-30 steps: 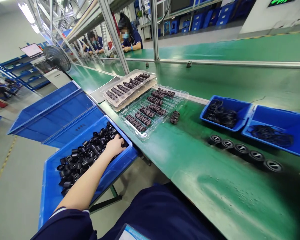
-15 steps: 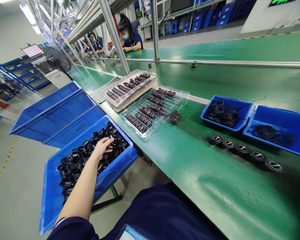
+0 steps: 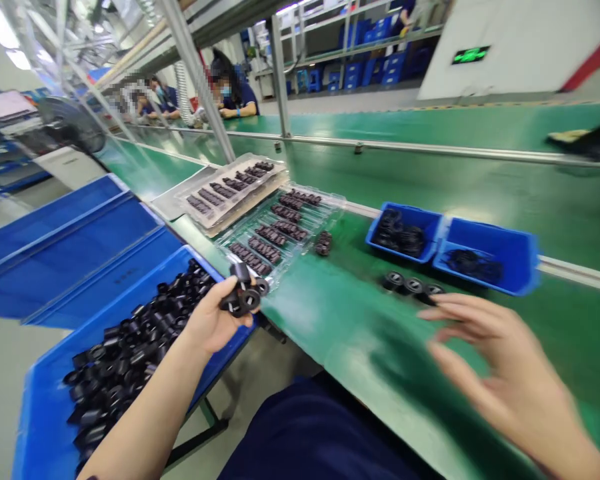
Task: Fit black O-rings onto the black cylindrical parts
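Observation:
My left hand (image 3: 213,323) is closed round several black cylindrical parts (image 3: 244,297), raised over the near right edge of a large blue crate (image 3: 25,407). More of the same black parts (image 3: 130,347) lie heaped in that crate. Over the green bench, my right hand (image 3: 505,373) is open with its fingers apart. Its fingertips are beside a row of round black parts (image 3: 414,285) with pale slots on top. Part of the row is hidden behind the hand, so I cannot tell whether the fingers touch it.
Two small blue bins (image 3: 523,263) hold black cords (image 3: 395,233). A clear tray (image 3: 307,230) and a stacked pale tray (image 3: 220,217) carry rows of small dark parts. A dark cluster (image 3: 323,244) sits by the clear tray. Co-workers (image 3: 240,97) sit farther down the line.
My left hand has come up out of the heap with several black parts. My right hand has entered from the right, over the row. The view has turned to the right.

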A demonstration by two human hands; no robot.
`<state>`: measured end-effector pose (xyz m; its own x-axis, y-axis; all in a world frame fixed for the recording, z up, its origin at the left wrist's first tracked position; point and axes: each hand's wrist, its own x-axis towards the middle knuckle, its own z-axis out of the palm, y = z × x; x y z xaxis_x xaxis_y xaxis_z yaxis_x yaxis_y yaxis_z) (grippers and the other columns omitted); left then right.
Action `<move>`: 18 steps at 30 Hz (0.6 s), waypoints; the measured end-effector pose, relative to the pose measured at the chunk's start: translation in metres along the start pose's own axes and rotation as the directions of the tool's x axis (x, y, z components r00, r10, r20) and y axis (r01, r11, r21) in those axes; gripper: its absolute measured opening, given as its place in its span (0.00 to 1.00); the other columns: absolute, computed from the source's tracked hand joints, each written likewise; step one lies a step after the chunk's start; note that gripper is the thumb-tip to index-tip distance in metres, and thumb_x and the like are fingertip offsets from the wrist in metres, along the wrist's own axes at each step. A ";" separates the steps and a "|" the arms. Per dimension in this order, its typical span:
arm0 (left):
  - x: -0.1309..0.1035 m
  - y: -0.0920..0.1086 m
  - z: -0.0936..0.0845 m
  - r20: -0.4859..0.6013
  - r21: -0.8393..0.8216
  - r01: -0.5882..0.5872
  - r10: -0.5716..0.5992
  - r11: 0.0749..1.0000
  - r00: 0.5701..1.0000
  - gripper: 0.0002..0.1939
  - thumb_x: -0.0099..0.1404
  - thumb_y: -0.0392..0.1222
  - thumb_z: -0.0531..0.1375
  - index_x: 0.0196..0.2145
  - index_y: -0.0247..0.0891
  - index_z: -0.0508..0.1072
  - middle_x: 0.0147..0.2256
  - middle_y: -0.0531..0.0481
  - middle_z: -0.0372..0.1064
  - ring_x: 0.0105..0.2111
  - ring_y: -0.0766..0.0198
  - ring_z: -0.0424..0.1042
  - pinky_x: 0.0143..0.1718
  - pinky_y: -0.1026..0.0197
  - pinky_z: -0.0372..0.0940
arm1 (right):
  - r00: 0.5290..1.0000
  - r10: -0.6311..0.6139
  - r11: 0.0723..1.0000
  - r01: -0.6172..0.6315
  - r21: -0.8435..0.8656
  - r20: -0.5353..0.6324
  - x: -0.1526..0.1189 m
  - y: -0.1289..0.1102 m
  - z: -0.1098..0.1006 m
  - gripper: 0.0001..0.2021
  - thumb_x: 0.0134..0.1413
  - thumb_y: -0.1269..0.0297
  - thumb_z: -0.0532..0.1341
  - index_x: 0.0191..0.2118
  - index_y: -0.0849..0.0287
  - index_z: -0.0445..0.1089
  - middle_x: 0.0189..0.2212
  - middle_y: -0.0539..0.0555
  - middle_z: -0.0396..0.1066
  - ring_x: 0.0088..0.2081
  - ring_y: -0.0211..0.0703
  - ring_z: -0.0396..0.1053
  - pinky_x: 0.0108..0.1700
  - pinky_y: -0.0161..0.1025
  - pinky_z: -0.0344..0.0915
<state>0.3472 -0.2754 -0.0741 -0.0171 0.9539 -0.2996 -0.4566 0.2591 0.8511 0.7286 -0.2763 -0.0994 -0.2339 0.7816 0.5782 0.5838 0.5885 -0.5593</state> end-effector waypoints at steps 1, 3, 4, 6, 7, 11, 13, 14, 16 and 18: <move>0.004 -0.013 0.023 0.075 0.023 0.044 -0.045 0.999 0.996 0.19 0.57 0.51 0.66 0.40 0.34 0.76 0.33 0.46 0.72 0.28 0.62 0.71 0.18 0.66 0.68 | 0.998 -0.028 0.996 0.022 0.091 0.063 -0.001 -0.012 0.007 0.23 0.61 0.61 0.63 0.60 0.47 0.61 0.55 0.66 0.63 0.52 0.58 0.69 0.40 0.50 0.77; 0.012 -0.041 0.067 0.205 0.069 0.110 -0.122 0.991 0.971 0.18 0.58 0.51 0.67 0.40 0.34 0.76 0.34 0.46 0.73 0.30 0.62 0.72 0.20 0.65 0.70 | 0.978 -0.052 0.985 0.017 0.171 0.201 -0.002 -0.032 0.021 0.30 0.61 0.63 0.63 0.66 0.50 0.53 0.61 0.66 0.56 0.54 0.56 0.67 0.43 0.48 0.77; 0.015 -0.055 0.086 0.261 0.085 0.140 -0.158 0.986 0.952 0.18 0.58 0.51 0.67 0.40 0.35 0.76 0.34 0.47 0.73 0.30 0.63 0.72 0.21 0.65 0.70 | 0.972 -0.053 0.987 0.016 0.160 0.230 -0.003 -0.037 0.027 0.31 0.61 0.63 0.63 0.66 0.51 0.51 0.62 0.65 0.55 0.51 0.53 0.69 0.45 0.49 0.76; 0.019 -0.079 0.119 0.352 0.101 0.189 -0.213 0.977 0.912 0.16 0.60 0.51 0.66 0.40 0.37 0.76 0.33 0.49 0.72 0.30 0.64 0.72 0.22 0.66 0.71 | 0.976 -0.061 0.994 0.042 0.098 0.208 -0.006 -0.040 0.031 0.31 0.63 0.67 0.60 0.67 0.52 0.49 0.60 0.64 0.56 0.53 0.53 0.67 0.51 0.51 0.74; 0.020 -0.089 0.132 0.385 0.106 0.210 -0.235 0.972 0.893 0.16 0.60 0.51 0.66 0.40 0.38 0.76 0.32 0.50 0.72 0.29 0.65 0.72 0.23 0.67 0.71 | 0.984 -0.053 0.997 0.042 0.070 0.168 -0.009 -0.037 0.030 0.31 0.63 0.69 0.59 0.67 0.52 0.48 0.59 0.64 0.56 0.55 0.53 0.65 0.52 0.52 0.73; 0.025 -0.111 0.172 0.471 0.164 0.270 -0.316 0.949 0.824 0.15 0.61 0.50 0.66 0.42 0.40 0.75 0.34 0.50 0.73 0.29 0.66 0.72 0.24 0.67 0.71 | 0.999 0.015 1.000 -0.015 -0.001 0.047 -0.023 -0.020 0.010 0.29 0.63 0.71 0.58 0.67 0.53 0.50 0.56 0.64 0.58 0.57 0.53 0.63 0.52 0.51 0.72; 0.030 -0.116 0.185 0.513 0.204 0.291 -0.355 0.935 0.781 0.15 0.61 0.49 0.66 0.44 0.41 0.75 0.37 0.49 0.74 0.32 0.64 0.74 0.24 0.66 0.72 | 0.999 0.039 0.999 -0.039 0.014 -0.001 -0.030 -0.013 -0.003 0.27 0.63 0.72 0.58 0.65 0.53 0.53 0.54 0.62 0.60 0.56 0.52 0.63 0.53 0.51 0.70; 0.033 -0.117 0.191 0.533 0.218 0.305 -0.375 0.927 0.759 0.16 0.61 0.49 0.66 0.44 0.41 0.75 0.38 0.48 0.74 0.33 0.63 0.74 0.24 0.65 0.72 | 0.998 0.059 0.998 -0.058 0.039 -0.029 -0.032 -0.010 -0.009 0.25 0.63 0.73 0.58 0.64 0.53 0.56 0.53 0.62 0.61 0.55 0.52 0.63 0.53 0.51 0.70; 0.041 -0.121 0.200 0.556 0.238 0.352 -0.424 0.905 0.715 0.16 0.61 0.49 0.66 0.44 0.40 0.75 0.40 0.47 0.75 0.34 0.61 0.76 0.23 0.65 0.72 | 0.985 0.147 0.978 -0.132 0.160 -0.085 -0.036 -0.004 -0.018 0.20 0.63 0.71 0.58 0.59 0.53 0.62 0.51 0.60 0.63 0.52 0.50 0.65 0.50 0.49 0.70; 0.049 -0.124 0.206 0.566 0.256 0.400 -0.472 0.880 0.676 0.16 0.61 0.49 0.66 0.43 0.39 0.76 0.41 0.45 0.75 0.34 0.60 0.77 0.22 0.65 0.71 | 0.948 0.305 0.892 -0.253 0.373 -0.086 -0.040 0.002 -0.023 0.14 0.65 0.67 0.58 0.55 0.53 0.65 0.47 0.58 0.64 0.43 0.46 0.68 0.42 0.44 0.71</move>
<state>0.5862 -0.2296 -0.1057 0.7077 0.6082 -0.3596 -0.1812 0.6481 0.7397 0.7568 -0.3110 -0.1096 0.0232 0.9031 0.4288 0.2902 0.4043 -0.8673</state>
